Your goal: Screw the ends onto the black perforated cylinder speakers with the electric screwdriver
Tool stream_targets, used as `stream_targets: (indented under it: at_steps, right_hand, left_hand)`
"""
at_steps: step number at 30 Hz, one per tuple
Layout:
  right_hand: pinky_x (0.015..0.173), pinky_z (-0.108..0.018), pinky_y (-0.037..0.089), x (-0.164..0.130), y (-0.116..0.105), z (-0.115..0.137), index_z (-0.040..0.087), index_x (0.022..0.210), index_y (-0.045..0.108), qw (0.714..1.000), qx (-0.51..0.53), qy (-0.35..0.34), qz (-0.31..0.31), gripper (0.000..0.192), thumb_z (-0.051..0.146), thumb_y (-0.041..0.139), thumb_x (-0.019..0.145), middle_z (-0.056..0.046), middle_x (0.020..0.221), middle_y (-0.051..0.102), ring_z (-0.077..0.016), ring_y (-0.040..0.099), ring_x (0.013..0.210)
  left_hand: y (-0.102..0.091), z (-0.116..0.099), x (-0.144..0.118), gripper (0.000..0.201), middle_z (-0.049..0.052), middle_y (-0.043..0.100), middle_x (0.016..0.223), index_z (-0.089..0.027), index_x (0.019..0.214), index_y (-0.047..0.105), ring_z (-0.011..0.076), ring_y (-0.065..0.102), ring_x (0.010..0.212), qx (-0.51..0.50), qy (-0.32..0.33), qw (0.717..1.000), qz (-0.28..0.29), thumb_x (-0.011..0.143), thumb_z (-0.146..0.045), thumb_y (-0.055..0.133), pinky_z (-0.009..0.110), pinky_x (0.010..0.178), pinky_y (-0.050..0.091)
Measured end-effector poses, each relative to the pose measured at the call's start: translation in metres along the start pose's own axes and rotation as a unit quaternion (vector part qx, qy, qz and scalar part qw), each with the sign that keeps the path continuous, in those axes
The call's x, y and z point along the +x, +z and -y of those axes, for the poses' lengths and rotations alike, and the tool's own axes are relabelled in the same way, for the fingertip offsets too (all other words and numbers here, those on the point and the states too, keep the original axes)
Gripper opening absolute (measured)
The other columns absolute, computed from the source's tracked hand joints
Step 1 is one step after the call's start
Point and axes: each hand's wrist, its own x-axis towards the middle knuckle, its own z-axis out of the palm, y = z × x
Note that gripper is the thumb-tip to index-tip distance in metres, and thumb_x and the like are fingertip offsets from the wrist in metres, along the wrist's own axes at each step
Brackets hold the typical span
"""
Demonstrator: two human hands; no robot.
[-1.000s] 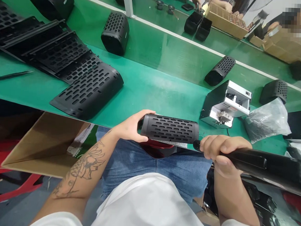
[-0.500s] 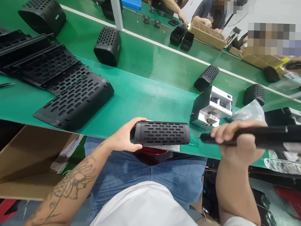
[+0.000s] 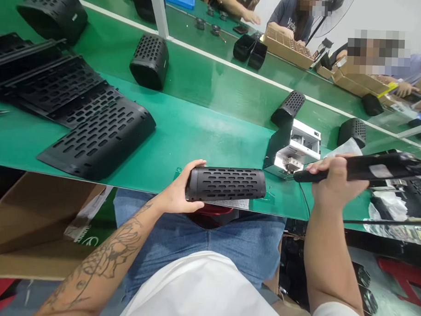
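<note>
An assembly-line factory: a long green conveyor belt (image 3: 213, 84) carries black perforated speaker shells (image 3: 150, 60), with seated co-workers (image 3: 294, 22) sorting parts.

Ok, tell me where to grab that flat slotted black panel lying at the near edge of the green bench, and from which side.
Take the slotted panel by its near-left long edge, coming from the bench edge. That edge lies at the rim, so fingers can probably slip under it. The far side butts against other stacked panels, and the right end curves down onto the mat.

Bright, even overhead light, soft shadows. Sheen on the green bench (image 3: 211, 130), strongest far centre. Wide-angle bend at edges: bench lines tilt and curve. Near centre sharp; far right soft, faces pixelated. Slight blur at the lower corners.
</note>
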Motion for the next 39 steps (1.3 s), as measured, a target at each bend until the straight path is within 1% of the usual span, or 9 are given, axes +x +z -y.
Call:
stream_targets:
  at_steps: [2, 5, 7, 10, 14, 18, 27, 32, 39]
  right_hand:
    - [0.051, -0.038, 0.063, -0.014, 0.000, 0.025, 0.031, 0.102, 0.081, 0.998, 0.039, 0.009, 0.042, 0.038, 0.054, 0.109, 0.090, 0.009, 0.063, 0.069, -0.0190, 0.062, 0.047]
    - [0.046, -0.038, 0.060, -0.042, 0.009, 0.057, 0.036, 0.111, 0.087, 0.979, 0.117, 0.026, 0.167, 0.034, 0.061, 0.106, 0.097, 0.009, 0.063, 0.069, -0.0184, 0.057, 0.041]
    - [0.045, -0.036, 0.059, -0.062, 0.024, 0.070, 0.036, 0.115, 0.088, 0.957, 0.162, 0.034, 0.238, 0.028, 0.058, 0.101, 0.104, 0.009, 0.062, 0.070, -0.0157, 0.053, 0.037]
    - [0.049, -0.031, 0.063, -0.084, 0.053, 0.074, 0.034, 0.116, 0.086, 0.934, 0.198, 0.038, 0.295, 0.023, 0.051, 0.099, 0.107, 0.010, 0.064, 0.072, -0.0133, 0.056, 0.039]
    - [0.054, -0.031, 0.069, -0.090, 0.083, 0.067, 0.031, 0.108, 0.082, 0.918, 0.219, 0.034, 0.330, 0.024, 0.046, 0.101, 0.106, 0.009, 0.064, 0.074, -0.0131, 0.063, 0.043]
    - [0.056, -0.031, 0.071, -0.092, 0.093, 0.059, 0.030, 0.106, 0.081, 0.912, 0.222, 0.043, 0.342, 0.021, 0.036, 0.101, 0.106, 0.009, 0.065, 0.074, -0.0135, 0.066, 0.044]
    - [0.058, -0.029, 0.070, -0.097, 0.092, 0.052, 0.031, 0.109, 0.078, 0.886, 0.228, 0.043, 0.401, 0.018, 0.021, 0.094, 0.106, 0.009, 0.067, 0.073, -0.0134, 0.065, 0.046]
    - [0.061, -0.029, 0.070, -0.099, 0.090, 0.050, 0.031, 0.110, 0.078, 0.882, 0.222, 0.051, 0.412, 0.019, 0.021, 0.093, 0.107, 0.009, 0.069, 0.072, -0.0132, 0.067, 0.049]
    - [0.057, -0.029, 0.066, -0.103, 0.090, 0.045, 0.033, 0.110, 0.077, 0.881, 0.224, 0.050, 0.413, 0.020, 0.023, 0.093, 0.107, 0.010, 0.068, 0.070, -0.0136, 0.063, 0.047]
  left_hand:
    - [0.003, 0.002, 0.001, 0.133, 0.023, 0.054, 0.194, -0.036, 0.192, 0.037, 0.0486, 0.066, 0.174, -0.009, -0.001, 1.000, 0.001, 0.081, -0.043, 0.110, 0.065, 0.144, 0.059]
    - [0.005, 0.004, 0.002, 0.139, 0.022, 0.057, 0.191, -0.037, 0.192, 0.039, 0.0473, 0.067, 0.173, -0.022, -0.001, 1.000, -0.005, 0.076, -0.046, 0.116, 0.064, 0.146, 0.057]
    - [0.006, 0.005, 0.003, 0.138, 0.021, 0.060, 0.187, -0.037, 0.192, 0.040, 0.0459, 0.070, 0.170, -0.031, 0.004, 0.999, -0.008, 0.077, -0.048, 0.116, 0.063, 0.145, 0.058]
    - [0.007, 0.004, 0.004, 0.128, 0.018, 0.064, 0.184, -0.037, 0.188, 0.043, 0.0433, 0.074, 0.163, -0.037, 0.008, 0.999, -0.006, 0.081, -0.050, 0.112, 0.060, 0.142, 0.062]
    - [0.008, 0.000, 0.005, 0.122, 0.018, 0.065, 0.182, -0.033, 0.184, 0.047, 0.0437, 0.073, 0.164, -0.021, 0.007, 1.000, -0.012, 0.080, -0.047, 0.110, 0.060, 0.144, 0.060]
    - [0.009, -0.001, 0.006, 0.125, 0.018, 0.065, 0.182, -0.032, 0.183, 0.047, 0.0447, 0.073, 0.163, -0.018, 0.002, 1.000, -0.008, 0.077, -0.045, 0.111, 0.060, 0.142, 0.061]
    - [0.008, -0.004, 0.008, 0.126, 0.015, 0.068, 0.179, -0.032, 0.182, 0.051, 0.0450, 0.074, 0.163, 0.004, 0.001, 1.000, -0.010, 0.073, -0.042, 0.113, 0.059, 0.144, 0.061]
    - [0.009, -0.008, 0.008, 0.124, 0.017, 0.068, 0.178, -0.030, 0.182, 0.049, 0.0444, 0.074, 0.162, 0.018, 0.014, 1.000, -0.009, 0.076, -0.044, 0.112, 0.061, 0.146, 0.059]
    - [0.010, -0.009, 0.008, 0.121, 0.016, 0.070, 0.177, -0.030, 0.182, 0.049, 0.0428, 0.076, 0.161, 0.055, 0.029, 0.998, -0.019, 0.078, -0.044, 0.110, 0.057, 0.141, 0.064]
